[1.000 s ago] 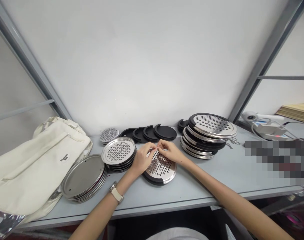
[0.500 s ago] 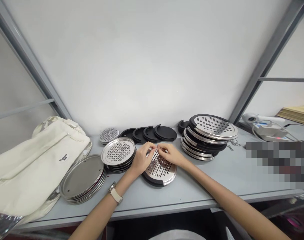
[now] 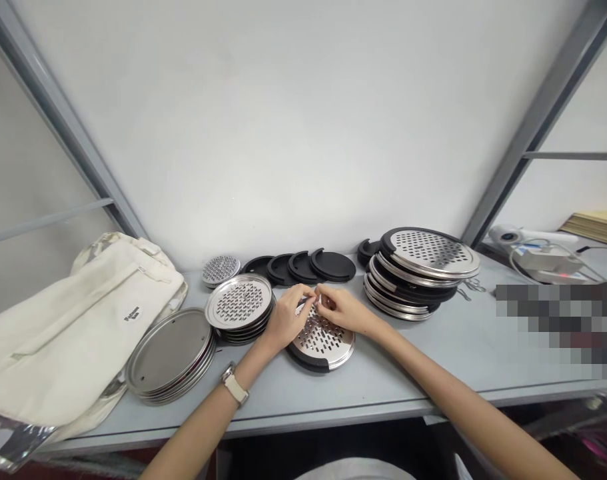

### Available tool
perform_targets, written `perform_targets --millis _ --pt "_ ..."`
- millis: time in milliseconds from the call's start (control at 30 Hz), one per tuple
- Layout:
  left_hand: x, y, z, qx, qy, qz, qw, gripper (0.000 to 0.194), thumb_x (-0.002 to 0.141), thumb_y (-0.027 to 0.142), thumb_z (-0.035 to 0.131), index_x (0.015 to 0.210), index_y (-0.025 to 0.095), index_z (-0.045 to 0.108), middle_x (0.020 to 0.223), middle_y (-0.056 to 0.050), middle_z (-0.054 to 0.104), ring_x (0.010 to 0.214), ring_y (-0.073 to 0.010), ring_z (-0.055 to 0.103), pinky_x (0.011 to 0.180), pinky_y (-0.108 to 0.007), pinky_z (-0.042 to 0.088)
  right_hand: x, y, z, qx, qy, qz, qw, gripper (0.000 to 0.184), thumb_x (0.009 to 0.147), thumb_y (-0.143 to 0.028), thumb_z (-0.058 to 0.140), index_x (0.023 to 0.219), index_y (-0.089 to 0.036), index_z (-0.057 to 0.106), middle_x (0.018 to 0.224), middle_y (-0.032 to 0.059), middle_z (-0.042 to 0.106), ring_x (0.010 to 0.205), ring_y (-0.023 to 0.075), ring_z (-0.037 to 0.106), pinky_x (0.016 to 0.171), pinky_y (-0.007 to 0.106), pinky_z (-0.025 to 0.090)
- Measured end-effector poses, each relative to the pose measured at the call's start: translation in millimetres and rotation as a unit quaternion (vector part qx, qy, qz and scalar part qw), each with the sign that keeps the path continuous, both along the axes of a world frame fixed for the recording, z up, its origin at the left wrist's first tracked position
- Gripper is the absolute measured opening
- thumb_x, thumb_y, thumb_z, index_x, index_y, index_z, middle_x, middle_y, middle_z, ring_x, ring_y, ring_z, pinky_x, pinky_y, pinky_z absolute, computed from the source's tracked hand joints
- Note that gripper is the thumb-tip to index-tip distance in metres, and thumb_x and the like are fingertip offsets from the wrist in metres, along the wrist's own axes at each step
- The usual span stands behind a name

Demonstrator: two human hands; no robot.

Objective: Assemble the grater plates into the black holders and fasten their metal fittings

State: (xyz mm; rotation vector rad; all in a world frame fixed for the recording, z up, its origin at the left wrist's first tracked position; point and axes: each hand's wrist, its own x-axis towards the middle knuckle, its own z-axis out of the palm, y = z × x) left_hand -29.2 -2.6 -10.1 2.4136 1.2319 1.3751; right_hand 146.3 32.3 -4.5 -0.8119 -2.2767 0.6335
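Note:
A round metal grater disc point(image 3: 328, 340) with a black rim piece along its near left edge lies on the grey table in front of me. My left hand point(image 3: 292, 317) reaches over its far left side, thumb and fingers pinched together. Close beside it, my right hand point(image 3: 340, 310) is pinched too, and the fingertips of both hands meet above the far part of the disc. Whatever small thing sits between the fingertips is hidden. A dark strip shows by the left fingers; I cannot tell if it belongs to the rim.
Left stand a stack of grater discs point(image 3: 240, 303), a stack of plain metal discs point(image 3: 168, 353) and a cream bag point(image 3: 83, 333). Black round covers point(image 3: 333, 265) overlap by the wall. A tall stack of rimmed graters point(image 3: 428, 257) rises at right, near small metal clips point(image 3: 473, 285).
Both hands stay over the disc; their fingertips have shifted slightly, with the left fingers drawn closer to the right ones. The whole view has moved a little.

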Motion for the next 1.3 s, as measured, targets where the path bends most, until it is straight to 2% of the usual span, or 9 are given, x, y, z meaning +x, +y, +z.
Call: perform_targets --millis 200,433,567,733,833,967,1133,1200,1300 --pt "1.3 -0.3 1.3 -0.002 -0.019 -0.010 1.000 0.005 0.089 0.016 0.049 0.091 0.019 0.052 0.086 0.000 0.060 0.083 -0.0135 0.058 0.079 -0.026 0.046 0.9 2.0 2.1 0.004 0.007 0.027 1.000 0.016 0.087 -0.024 0.043 0.072 -0.019 0.047 0.059 -0.0052 0.043 0.055 0.0095 0.040 0.055 0.021 0.030" --pt "1.7 -3.2 3.8 0.017 -0.010 -0.021 1.000 0.006 0.090 0.017 0.048 0.091 0.019 0.054 0.085 -0.001 0.060 0.083 -0.0141 0.058 0.078 -0.027 0.048 1.8 8.9 -0.7 -0.179 0.035 -0.010 0.983 0.030 0.086 -0.029 0.042 0.060 -0.017 0.051 0.048 -0.0035 0.048 0.045 0.0095 0.045 0.046 0.020 0.033" --pt "1.8 -4.5 3.5 0.039 0.009 -0.024 0.999 0.008 0.090 0.018 0.047 0.091 0.019 0.055 0.085 -0.002 0.061 0.084 -0.0145 0.058 0.080 -0.029 0.048 2.3 14.0 -6.3 -0.194 0.037 -0.027 0.980 0.041 0.089 -0.032 0.033 0.056 -0.017 0.053 0.042 -0.0031 0.045 0.039 0.0094 0.043 0.042 0.021 0.032" --pt "2.4 -5.0 3.9 0.042 0.019 -0.028 0.999 0.007 0.089 0.016 0.048 0.091 0.019 0.054 0.086 -0.002 0.061 0.085 -0.0150 0.058 0.081 -0.029 0.047 2.1 11.2 -3.8 -0.175 0.028 -0.032 0.984 0.041 0.089 -0.032 0.035 0.054 -0.017 0.051 0.044 -0.0027 0.047 0.042 0.0094 0.044 0.046 0.021 0.033" --pt "2.8 -4.8 5.2 0.041 -0.001 0.004 0.999 0.005 0.088 0.016 0.049 0.091 0.019 0.052 0.085 -0.002 0.060 0.084 -0.0150 0.057 0.079 -0.029 0.047 1.8 6.7 1.3 -0.120 0.014 -0.028 0.992 0.033 0.086 -0.031 0.043 0.057 -0.017 0.050 0.050 -0.0032 0.048 0.048 0.0092 0.043 0.049 0.021 0.030" --pt "2.8 -3.4 4.9 0.008 -0.031 0.016 0.999 0.006 0.088 0.016 0.049 0.092 0.019 0.049 0.083 -0.001 0.057 0.079 -0.0133 0.058 0.074 -0.026 0.048 1.2 1.7 3.5 -0.023 -0.025 -0.001 0.999 0.017 0.086 -0.027 0.046 0.074 -0.017 0.054 0.055 -0.0044 0.048 0.051 0.0094 0.041 0.051 0.021 0.028" --pt "2.2 -0.5 0.9 -0.019 -0.038 -0.015 0.999 0.007 0.089 0.016 0.046 0.095 0.020 0.049 0.086 -0.001 0.057 0.080 -0.0129 0.058 0.074 -0.026 0.048 0.9 -0.5 2.7 -0.002 -0.029 0.053 0.998 0.017 0.086 -0.021 0.043 0.093 -0.017 0.058 0.060 -0.0040 0.050 0.053 0.0098 0.042 0.054 0.021 0.030" --pt "2.2 -0.3 0.6 -0.015 -0.038 -0.013 0.999 0.007 0.089 0.016 0.046 0.095 0.020 0.050 0.085 -0.001 0.057 0.079 -0.0132 0.057 0.073 -0.026 0.048 0.4 -0.6 3.3 -0.005 -0.030 0.054 0.998 0.019 0.086 -0.021 0.042 0.091 -0.017 0.060 0.060 -0.0038 0.050 0.053 0.0098 0.041 0.054 0.021 0.030" --pt "2.7 -2.2 2.3 -0.002 -0.033 -0.013 0.999 0.006 0.090 0.017 0.047 0.093 0.019 0.050 0.085 -0.002 0.057 0.079 -0.0135 0.057 0.073 -0.026 0.048 0.0 1.2 3.8 -0.031 -0.025 0.025 0.999 0.023 0.086 -0.023 0.041 0.073 -0.016 0.058 0.058 -0.0028 0.050 0.053 0.0101 0.041 0.054 0.022 0.029"
